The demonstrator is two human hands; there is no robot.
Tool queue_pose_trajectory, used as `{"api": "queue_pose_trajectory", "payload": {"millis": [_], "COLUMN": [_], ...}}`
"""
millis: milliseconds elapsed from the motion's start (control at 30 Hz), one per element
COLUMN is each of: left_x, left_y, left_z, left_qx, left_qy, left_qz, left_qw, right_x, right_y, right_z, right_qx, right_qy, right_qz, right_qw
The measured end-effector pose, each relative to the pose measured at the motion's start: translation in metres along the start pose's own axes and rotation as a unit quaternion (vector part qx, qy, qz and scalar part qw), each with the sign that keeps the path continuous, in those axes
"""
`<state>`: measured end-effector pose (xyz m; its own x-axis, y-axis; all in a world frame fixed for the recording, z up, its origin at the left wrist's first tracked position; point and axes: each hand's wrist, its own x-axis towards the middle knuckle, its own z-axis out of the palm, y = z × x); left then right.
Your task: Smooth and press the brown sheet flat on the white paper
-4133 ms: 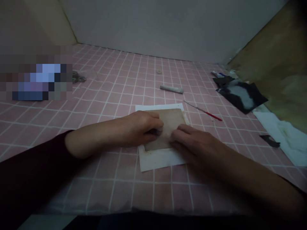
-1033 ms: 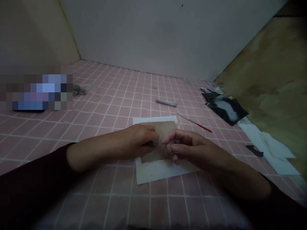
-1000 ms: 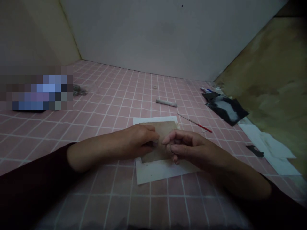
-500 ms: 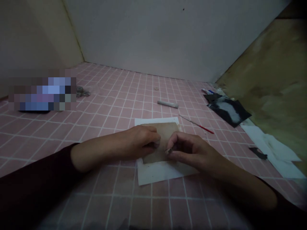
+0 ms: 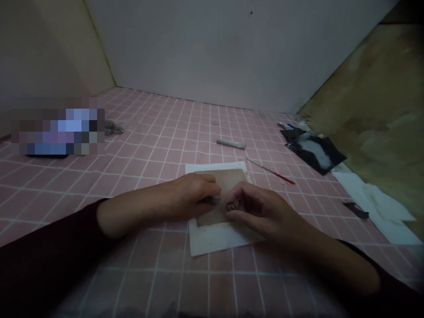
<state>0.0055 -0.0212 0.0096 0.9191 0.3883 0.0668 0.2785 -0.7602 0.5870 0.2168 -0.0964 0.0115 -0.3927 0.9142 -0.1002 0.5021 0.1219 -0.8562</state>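
My right hand (image 5: 256,207) pinches a small dark brownish piece (image 5: 232,206) between thumb and fingers; its exact kind is too small to make out. My left hand (image 5: 200,194) is closed, fingertips pressed together over the left part of a beige square sheet (image 5: 228,179); whatever it may grip is hidden. A narrow gap separates the two hands. Under the beige sheet lies white paper (image 5: 215,243) on the pink checked surface. Beyond my right hand rests a thin tool with a red handle (image 5: 283,178).
A grey tube-like stick (image 5: 231,144) and a small pale ring (image 5: 215,123) lie farther back. At right are a black sheet with white powder (image 5: 311,152), a black scrap (image 5: 356,210) and white papers (image 5: 380,212). Grey round pieces (image 5: 112,129) sit left, beside a blurred-out object (image 5: 62,132).
My right hand has turned slightly and its fingers have shifted around the small piece. My left hand stays in nearly the same place.
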Motion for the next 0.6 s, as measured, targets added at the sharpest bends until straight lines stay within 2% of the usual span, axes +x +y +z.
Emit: {"api": "queue_pose_trajectory", "payload": {"millis": [100, 200, 400, 600], "left_x": [-0.001, -0.002, 0.0, 0.0], "left_y": [-0.001, -0.001, 0.001, 0.002], "left_z": [0.0, 0.001, 0.0, -0.001], "left_qx": [0.003, 0.002, 0.01, 0.01], "left_qy": [-0.007, -0.009, -0.013, -0.012], "left_qz": [-0.003, -0.001, -0.011, -0.013], "left_qw": [1.0, 1.0, 1.0, 1.0], "right_x": [0.001, 0.003, 0.006, 0.007], "right_y": [-0.002, -0.003, 0.004, 0.009], "right_z": [-0.001, -0.003, -0.007, -0.007], "right_qx": [0.031, 0.111, 0.286, 0.359], "right_qy": [-0.003, -0.019, -0.046, -0.042], "right_qz": [-0.001, 0.007, 0.052, 0.076], "right_qw": [1.0, 0.994, 0.956, 0.929]}}
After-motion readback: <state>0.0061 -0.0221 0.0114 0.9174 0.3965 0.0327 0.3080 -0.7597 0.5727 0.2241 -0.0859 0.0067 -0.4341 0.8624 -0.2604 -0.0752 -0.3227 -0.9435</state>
